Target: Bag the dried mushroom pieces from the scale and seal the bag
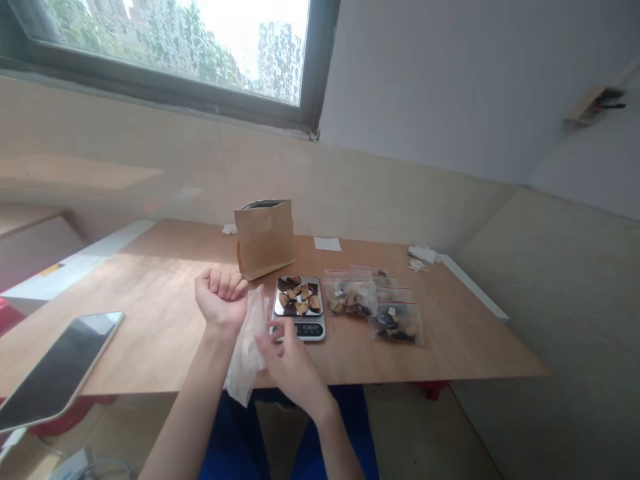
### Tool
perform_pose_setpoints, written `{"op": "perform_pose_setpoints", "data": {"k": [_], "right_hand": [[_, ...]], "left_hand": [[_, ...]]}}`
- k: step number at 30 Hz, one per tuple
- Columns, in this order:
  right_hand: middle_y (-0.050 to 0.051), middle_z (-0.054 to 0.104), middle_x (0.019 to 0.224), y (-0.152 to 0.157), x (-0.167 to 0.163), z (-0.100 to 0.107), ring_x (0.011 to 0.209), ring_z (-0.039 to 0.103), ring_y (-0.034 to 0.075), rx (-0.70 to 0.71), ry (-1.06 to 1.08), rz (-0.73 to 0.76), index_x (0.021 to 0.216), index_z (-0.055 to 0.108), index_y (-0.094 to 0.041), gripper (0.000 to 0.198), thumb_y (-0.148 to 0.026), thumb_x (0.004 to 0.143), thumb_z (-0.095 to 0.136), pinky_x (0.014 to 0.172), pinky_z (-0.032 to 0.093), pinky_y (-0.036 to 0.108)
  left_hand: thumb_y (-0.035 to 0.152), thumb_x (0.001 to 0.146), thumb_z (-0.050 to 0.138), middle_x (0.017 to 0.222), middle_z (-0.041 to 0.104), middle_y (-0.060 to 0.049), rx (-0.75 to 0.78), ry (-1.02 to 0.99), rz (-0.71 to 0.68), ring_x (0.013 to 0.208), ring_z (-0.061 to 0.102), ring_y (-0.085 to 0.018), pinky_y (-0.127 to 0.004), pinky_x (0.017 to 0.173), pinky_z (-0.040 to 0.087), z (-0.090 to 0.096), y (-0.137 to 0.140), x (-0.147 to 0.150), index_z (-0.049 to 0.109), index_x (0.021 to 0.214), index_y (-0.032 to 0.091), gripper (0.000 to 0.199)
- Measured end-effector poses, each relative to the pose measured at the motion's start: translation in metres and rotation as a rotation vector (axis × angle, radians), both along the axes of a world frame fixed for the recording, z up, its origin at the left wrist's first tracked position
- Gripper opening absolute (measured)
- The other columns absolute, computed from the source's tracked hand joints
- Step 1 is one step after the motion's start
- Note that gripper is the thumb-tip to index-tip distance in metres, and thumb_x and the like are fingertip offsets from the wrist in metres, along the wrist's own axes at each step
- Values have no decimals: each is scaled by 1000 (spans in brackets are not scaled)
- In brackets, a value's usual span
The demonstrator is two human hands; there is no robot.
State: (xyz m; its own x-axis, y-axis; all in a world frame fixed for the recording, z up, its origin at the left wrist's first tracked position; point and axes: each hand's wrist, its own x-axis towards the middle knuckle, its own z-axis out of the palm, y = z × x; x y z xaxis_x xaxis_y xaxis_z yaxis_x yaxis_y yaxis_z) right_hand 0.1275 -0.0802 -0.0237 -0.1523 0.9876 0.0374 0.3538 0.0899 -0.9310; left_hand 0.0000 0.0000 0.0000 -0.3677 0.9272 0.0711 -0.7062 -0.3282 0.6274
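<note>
My left hand (220,293) is raised over the table with the palm side toward me and the fingers curled closed. What lies inside them, if anything, is hidden. Against its right side is a clear plastic zip bag (247,347), whose lower end hangs past the table's front edge. My right hand (293,367) has its fingers apart and bent, the thumb side at the bag and the fingertips by the scale's front. On the kitchen scale (315,335) lie several brown and dark dried pieces (301,293), perhaps mushroom slices.
Behind the scale stands an open brown paper pouch (265,237). Several filled zip bags (397,327) lie right of it. A smartphone (60,367) is at the left, a white paper (327,244) at the back, and white scraps (423,255) at the back right.
</note>
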Motion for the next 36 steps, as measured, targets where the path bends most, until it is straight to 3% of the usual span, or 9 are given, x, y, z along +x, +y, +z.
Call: {"op": "perform_pose_setpoints", "data": {"k": [3,7,10,12,14,20,24,29,36], "right_hand": [[1,60,71,8,-13,-23,63,59,15,-39,29,43,93,54,-20,18,-32,84,47,59,46,25],[2,62,74,30,-6,-23,61,57,15,74,2,-133,86,55,-20,15,-20,83,40,55,43,24],[2,60,70,52,5,-11,62,57,17,131,-67,-269,91,53,-20,16,-21,82,41,56,43,26],[3,60,71,63,7,-2,63,58,18,162,-94,-310,95,52,-20,17,-22,82,41,57,43,27],[3,61,75,67,5,5,67,59,18,193,-118,-300,97,51,-20,16,-23,83,42,60,43,27],[6,65,90,62,2,-1,81,60,18,214,-138,-42,102,54,-20,22,-21,87,38,71,44,29],[8,64,95,74,23,-13,74,60,15,112,-45,-91,104,56,-16,29,-21,90,31,72,45,30],[6,62,92,98,57,-24,82,58,15,29,88,127,113,52,-17,36,-40,86,44,74,47,29],[11,50,108,95,71,-60,110,45,24,382,-344,-239,107,59,-19,27,-29,83,49,99,33,44]], "left_hand": [[23,80,37,41,7,4,49,8,114,35,10,-7,-20,33,14,4,-10,6,10,49,16,42],[30,82,38,41,12,5,34,134,235,34,11,-7,-20,32,12,0,-17,3,17,47,18,43],[34,80,48,44,31,5,-23,483,102,35,26,-6,-19,33,21,-12,-20,1,38,51,20,34],[37,76,55,55,46,3,-83,741,-74,41,42,-8,-21,38,33,-21,-23,5,53,68,21,19],[41,74,59,65,54,2,-118,857,-149,50,52,-11,-24,48,42,-29,-27,15,55,86,21,23],[41,74,58,65,54,2,-128,878,-100,52,53,-12,-24,48,42,-35,-36,28,48,76,22,22],[35,75,56,56,50,3,-250,875,104,46,47,-10,-21,46,39,-25,-37,11,46,70,21,18],[30,71,59,53,49,5,-389,868,191,46,47,-9,-19,44,36,-9,-36,-1,46,74,19,16],[34,70,58,53,53,5,-435,895,194,44,50,-11,-20,42,38,-7,-34,4,48,87,19,25]]}}
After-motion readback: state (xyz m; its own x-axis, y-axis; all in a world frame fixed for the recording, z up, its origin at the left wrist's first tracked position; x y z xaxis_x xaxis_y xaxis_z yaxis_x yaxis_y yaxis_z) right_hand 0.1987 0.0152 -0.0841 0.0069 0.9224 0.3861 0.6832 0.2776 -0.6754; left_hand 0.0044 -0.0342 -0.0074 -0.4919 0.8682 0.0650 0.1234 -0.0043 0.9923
